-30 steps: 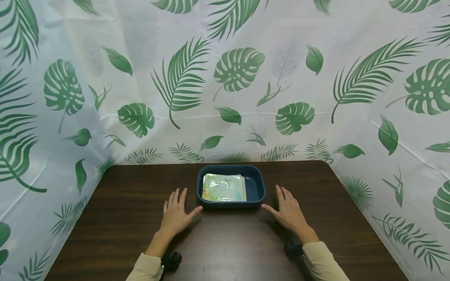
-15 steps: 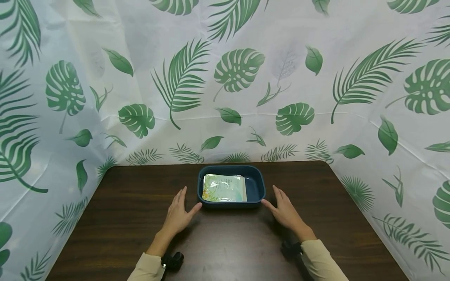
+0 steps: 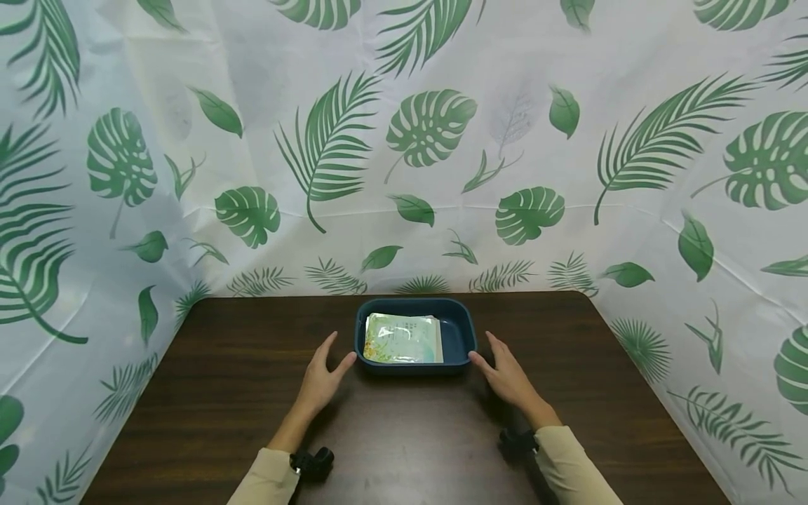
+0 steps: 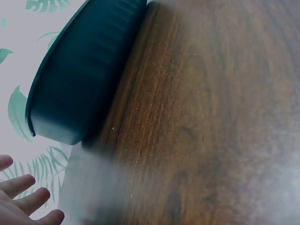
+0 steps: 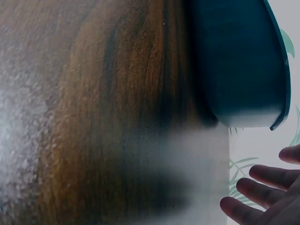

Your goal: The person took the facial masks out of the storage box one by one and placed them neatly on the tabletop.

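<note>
A dark blue rectangular tray [image 3: 459,337] stands toward the far side of the table, with flat pale green printed packets [image 3: 404,339] lying in its left and middle part. My left hand [image 3: 320,379] is at the tray's left front corner, thumb tip right at the rim and fingers spread. On the opposite side, my right hand [image 3: 508,379] has its thumb tip by the right front corner. Both wrist views show the tray's outer wall [image 4: 79,70] with the spread fingers [image 5: 262,192] apart from it.
The dark wood table [image 3: 404,435] has rounded far corners. A white cloth [image 3: 454,245] with green leaf prints hangs behind and along both sides. Each wrist wears a black camera [image 3: 313,464] below its light sleeve.
Both hands have moved slightly inward, toward the tray's two sides, and the left thumb has come up to its rim. The tray and packets have not moved.
</note>
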Motion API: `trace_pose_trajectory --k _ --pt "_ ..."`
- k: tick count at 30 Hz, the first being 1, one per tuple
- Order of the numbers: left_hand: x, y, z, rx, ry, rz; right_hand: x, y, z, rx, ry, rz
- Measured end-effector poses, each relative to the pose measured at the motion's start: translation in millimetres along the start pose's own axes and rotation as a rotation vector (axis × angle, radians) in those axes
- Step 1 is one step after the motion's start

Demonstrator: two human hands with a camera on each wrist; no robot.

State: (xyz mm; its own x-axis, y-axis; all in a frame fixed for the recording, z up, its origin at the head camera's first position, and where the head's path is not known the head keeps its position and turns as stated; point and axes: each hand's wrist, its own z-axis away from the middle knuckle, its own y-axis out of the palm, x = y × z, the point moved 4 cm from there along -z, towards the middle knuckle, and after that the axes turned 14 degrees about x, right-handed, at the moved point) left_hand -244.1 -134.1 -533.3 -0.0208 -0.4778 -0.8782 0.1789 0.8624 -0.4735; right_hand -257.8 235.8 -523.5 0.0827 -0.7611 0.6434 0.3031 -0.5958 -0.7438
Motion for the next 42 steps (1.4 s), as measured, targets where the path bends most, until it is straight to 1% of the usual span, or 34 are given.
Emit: trace_pose_trajectory --k 4,6,11,18,24,28,30,32,35,36,37,38,42 --pt "2.1 1.4 -3.8 0.007 -0.027 0.026 0 -1 -3.0 -0.016 -0.022 -0.026" --pt "2.4 3.2 -6.7 0.006 -0.029 0.039 1 -2 -4.5 -0.031 -0.042 -0.034" --pt "-0.6 9.1 -14.7 -0.005 0.003 0.086 0 -3 -9.3 -0.062 -0.084 -0.057" --pt "-2.9 19.1 -23.4 0.001 0.036 0.146 -2 0 -15.2 -0.053 -0.09 -0.108" --pt "-2.9 23.3 -26.8 0.011 0.054 0.228 -3 1 -17.3 -0.053 -0.086 -0.147" --pt "-4.4 26.2 -29.6 0.01 0.069 0.24 -3 3 -18.5 -0.052 -0.076 -0.163" --pt "-7.3 26.9 -29.5 0.003 0.087 0.254 -2 3 -19.0 -0.047 -0.074 -0.18" --pt "-17.4 24.7 -25.4 -0.003 0.111 0.257 -2 4 -20.5 -0.043 -0.075 -0.202" --pt "-33.4 20.0 -17.7 -0.01 0.12 0.272 -1 5 -22.4 -0.04 -0.078 -0.222" --pt "-33.4 20.2 -18.0 -0.016 0.124 0.269 0 5 -22.9 -0.039 -0.079 -0.226" --pt "-37.2 19.1 -15.9 -0.017 0.128 0.272 0 6 -23.5 -0.042 -0.082 -0.232" --pt "-38.0 19.1 -15.4 -0.021 0.13 0.276 0 6 -23.6 -0.045 -0.084 -0.238" --pt "-37.3 20.5 -15.6 -0.033 0.158 0.299 1 7 -24.0 -0.047 -0.088 -0.252"
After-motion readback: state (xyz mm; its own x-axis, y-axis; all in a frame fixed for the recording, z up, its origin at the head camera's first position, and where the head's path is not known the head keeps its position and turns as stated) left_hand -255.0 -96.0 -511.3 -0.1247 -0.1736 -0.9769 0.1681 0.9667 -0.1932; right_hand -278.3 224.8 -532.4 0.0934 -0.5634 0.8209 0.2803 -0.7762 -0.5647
